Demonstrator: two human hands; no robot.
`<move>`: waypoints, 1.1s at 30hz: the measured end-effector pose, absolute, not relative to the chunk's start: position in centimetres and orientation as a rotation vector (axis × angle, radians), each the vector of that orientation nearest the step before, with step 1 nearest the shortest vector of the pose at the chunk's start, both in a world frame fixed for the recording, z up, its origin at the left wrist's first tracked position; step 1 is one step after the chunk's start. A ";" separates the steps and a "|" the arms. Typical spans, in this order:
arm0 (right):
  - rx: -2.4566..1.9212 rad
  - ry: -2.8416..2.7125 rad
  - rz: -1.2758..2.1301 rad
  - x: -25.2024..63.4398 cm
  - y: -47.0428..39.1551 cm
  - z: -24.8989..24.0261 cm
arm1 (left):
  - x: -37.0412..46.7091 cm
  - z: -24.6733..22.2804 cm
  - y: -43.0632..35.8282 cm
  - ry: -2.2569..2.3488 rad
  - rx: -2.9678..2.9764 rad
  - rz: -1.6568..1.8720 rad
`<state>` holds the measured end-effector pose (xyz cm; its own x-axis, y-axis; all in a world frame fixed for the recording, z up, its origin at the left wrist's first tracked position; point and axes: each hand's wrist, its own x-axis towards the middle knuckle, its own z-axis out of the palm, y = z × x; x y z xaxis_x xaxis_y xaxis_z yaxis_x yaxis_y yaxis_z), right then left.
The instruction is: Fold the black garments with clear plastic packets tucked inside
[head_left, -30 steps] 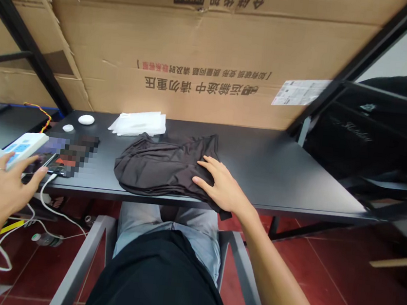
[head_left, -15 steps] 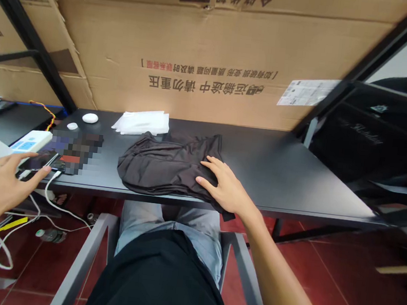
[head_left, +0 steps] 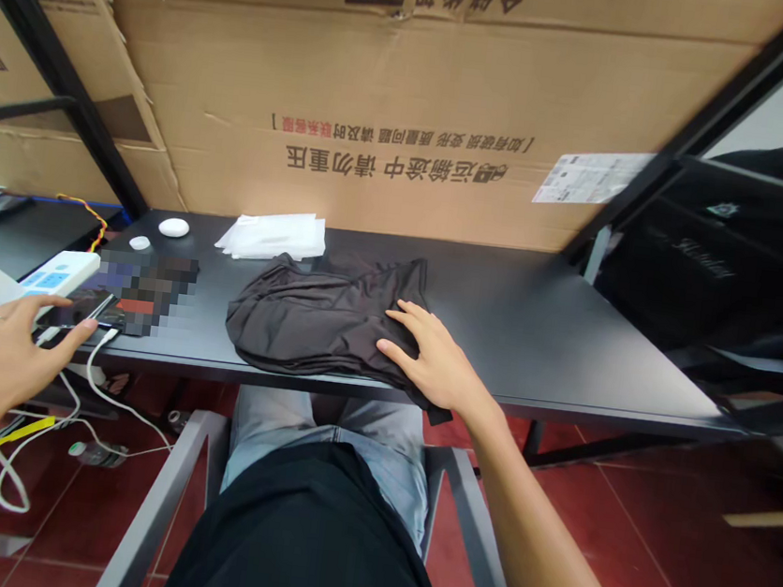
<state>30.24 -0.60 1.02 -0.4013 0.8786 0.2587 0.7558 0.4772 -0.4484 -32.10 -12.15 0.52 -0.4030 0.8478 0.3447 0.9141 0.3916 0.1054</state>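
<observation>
A folded dark brown cloth [head_left: 317, 323], soft and wrinkled, lies at the front of the black table. My right hand [head_left: 430, 359] rests on its right end with the fingers spread, gripping nothing. One corner of the fabric droops over the table's front edge below this hand. Far to the left, my left hand [head_left: 17, 350] has thumb and forefinger apart at the near end of a dark phone-like device [head_left: 83, 307]. A white cable [head_left: 99, 345] runs from beside that device. Blurred blocks cover much of the device's area.
White sheets [head_left: 274, 236] lie behind the cloth, with small white round objects [head_left: 174, 227] to their left. A power strip [head_left: 65, 273] is near my left hand. Tall cardboard [head_left: 388, 76] backs the table [head_left: 502, 316]. At right sits a person in black [head_left: 765, 176] beside a black bag [head_left: 712, 264].
Both hands and the cloth stay in place. Only the white cables hanging at the left have shifted slightly, and the person at the right has moved a little.
</observation>
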 end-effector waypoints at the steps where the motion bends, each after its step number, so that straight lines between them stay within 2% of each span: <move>1: -1.359 -2.269 0.359 30.2 -0.6 1.0 | -32.2 0.5 -12.1 -2.436 -1.551 -0.397; 11: -1.353 -2.267 0.349 30.2 -0.7 1.0 | -33.3 -0.1 -12.1 -2.506 -1.510 -0.355; 15: -1.354 -2.260 0.350 30.2 -0.8 0.9 | -31.6 0.4 -11.8 -2.416 -1.497 -0.497; 19: -1.350 -2.286 0.375 30.2 -0.3 1.7 | -25.6 2.7 -9.6 -2.115 -1.598 -0.801; 25: -1.222 -2.329 0.210 30.6 4.1 6.0 | -11.6 6.7 -3.3 -1.739 -2.289 -0.980; 29: -1.113 -2.464 0.154 30.5 8.2 7.2 | -5.3 6.4 1.4 -1.448 -2.666 -0.856; 33: -1.179 -2.570 0.184 30.6 11.1 4.6 | -3.6 4.0 4.7 -1.442 -2.833 -0.541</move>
